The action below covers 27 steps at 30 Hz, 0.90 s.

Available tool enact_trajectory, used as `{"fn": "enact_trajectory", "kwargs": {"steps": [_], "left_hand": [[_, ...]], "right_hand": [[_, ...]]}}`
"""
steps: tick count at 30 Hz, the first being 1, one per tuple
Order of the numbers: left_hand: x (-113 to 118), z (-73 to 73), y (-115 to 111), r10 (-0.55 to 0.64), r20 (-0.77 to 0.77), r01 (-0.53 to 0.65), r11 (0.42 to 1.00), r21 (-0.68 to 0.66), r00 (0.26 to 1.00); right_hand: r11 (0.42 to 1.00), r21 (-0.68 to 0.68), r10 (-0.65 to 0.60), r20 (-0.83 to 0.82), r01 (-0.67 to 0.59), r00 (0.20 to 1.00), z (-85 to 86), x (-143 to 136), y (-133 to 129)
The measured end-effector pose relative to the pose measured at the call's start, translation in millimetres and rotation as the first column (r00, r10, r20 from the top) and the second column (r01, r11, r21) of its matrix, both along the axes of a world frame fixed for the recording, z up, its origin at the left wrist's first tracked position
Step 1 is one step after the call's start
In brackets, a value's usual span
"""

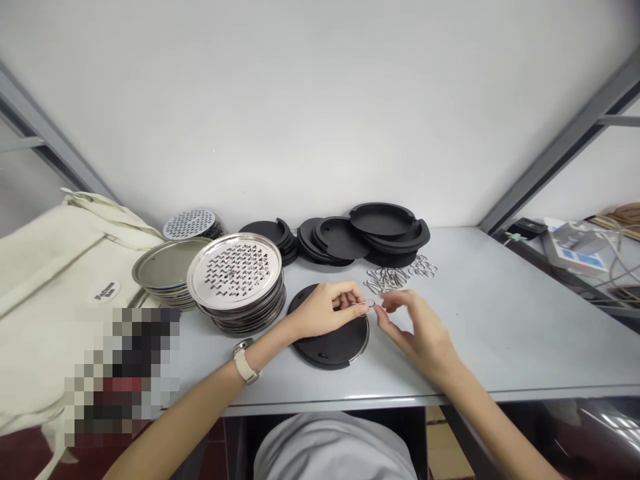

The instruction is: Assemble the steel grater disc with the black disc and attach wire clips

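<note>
My left hand [333, 308] is closed on a small metal clip [371, 303], above a black round disc [330, 343] lying on the table. A shiny metal rim shows along the disc's right edge. My right hand [417, 330] is just right of the clip, thumb and forefinger curled close to its end; whether they touch it is too small to tell. Behind my hands lie a pile of metal clips [387, 279] and a group of small rings [423, 267]. A stack of round metal grater plates [237, 272] stands to the left of the disc.
Plain metal plates [173, 263] and another grater stack [190, 224] stand at the left. Black round covers [383, 220] are piled along the wall. A cream cloth bag [50, 280] covers the left side. Boxes and cables [575, 247] sit at the far right.
</note>
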<state>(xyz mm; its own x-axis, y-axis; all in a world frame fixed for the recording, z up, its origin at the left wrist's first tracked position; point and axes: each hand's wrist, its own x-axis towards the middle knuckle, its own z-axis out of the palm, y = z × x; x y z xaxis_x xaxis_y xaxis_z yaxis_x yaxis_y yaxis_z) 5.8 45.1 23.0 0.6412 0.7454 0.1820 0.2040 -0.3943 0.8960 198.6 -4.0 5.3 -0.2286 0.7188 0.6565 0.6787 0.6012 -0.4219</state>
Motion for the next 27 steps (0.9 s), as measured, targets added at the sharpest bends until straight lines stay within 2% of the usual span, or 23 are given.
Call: {"fn": "enact_trajectory", "kwargs": {"steps": [2,5,7,12,16,17,19,23,25,27], "left_hand": [[3.1,0.9,-2.6,0.039,0.055,-0.038,0.999,-0.016,0.998],[7.6,-0.3,-6.1,0.072,0.102,-0.072,0.997,-0.005,0.992],[9.5,-3.2,-7.1,0.088,0.104,-0.087,0.996,-0.011,0.991],[9.9,-10.8,-7.3,0.064,0.079,-0.057,0.995,-0.087,0.995],[9.2,-10.8,-8.0,0.045,0.024,-0.044,0.999,-0.021,0.999],[9.0,-10.0,-7.9,0.057,0.014,-0.058,0.998,0.014,0.998],[8.4,-8.2,-7.4,0.082,-0.004,-0.081,0.994,0.072,0.997],[6.4,-6.3,-6.0,0.108,-0.043,-0.102,0.987,0.126,0.993],[5.3,-6.8,-5.4,0.125,-0.061,-0.114,0.981,0.157,0.990],[4.2,-7.9,-4.7,0.140,-0.078,-0.124,0.975,0.185,0.987]], "right_hand": [[0.987,-0.157,-0.042,-0.214,0.008,0.976,-2.5,-5.5,-0.2],[0.900,-0.395,-0.010,-0.438,-0.182,0.899,-0.9,-15.8,-1.6],[0.868,-0.431,-0.021,-0.531,-0.248,0.847,2.0,-20.1,-2.3],[0.869,-0.443,-0.083,-0.567,-0.218,0.820,3.6,-13.1,1.6],[0.836,-0.436,-0.060,-0.677,-0.334,0.733,0.0,1.2,8.1],[0.837,-0.427,-0.047,-0.678,-0.341,0.734,-0.4,4.2,9.1],[0.867,-0.406,-0.022,-0.609,-0.288,0.793,-0.4,8.8,9.7],[0.948,-0.304,0.001,-0.284,-0.091,0.959,2.5,11.9,7.3],[0.962,-0.263,0.032,-0.147,-0.070,0.989,4.6,11.2,6.1],[0.963,-0.257,0.058,-0.096,-0.082,0.994,6.0,10.2,5.9]]}}
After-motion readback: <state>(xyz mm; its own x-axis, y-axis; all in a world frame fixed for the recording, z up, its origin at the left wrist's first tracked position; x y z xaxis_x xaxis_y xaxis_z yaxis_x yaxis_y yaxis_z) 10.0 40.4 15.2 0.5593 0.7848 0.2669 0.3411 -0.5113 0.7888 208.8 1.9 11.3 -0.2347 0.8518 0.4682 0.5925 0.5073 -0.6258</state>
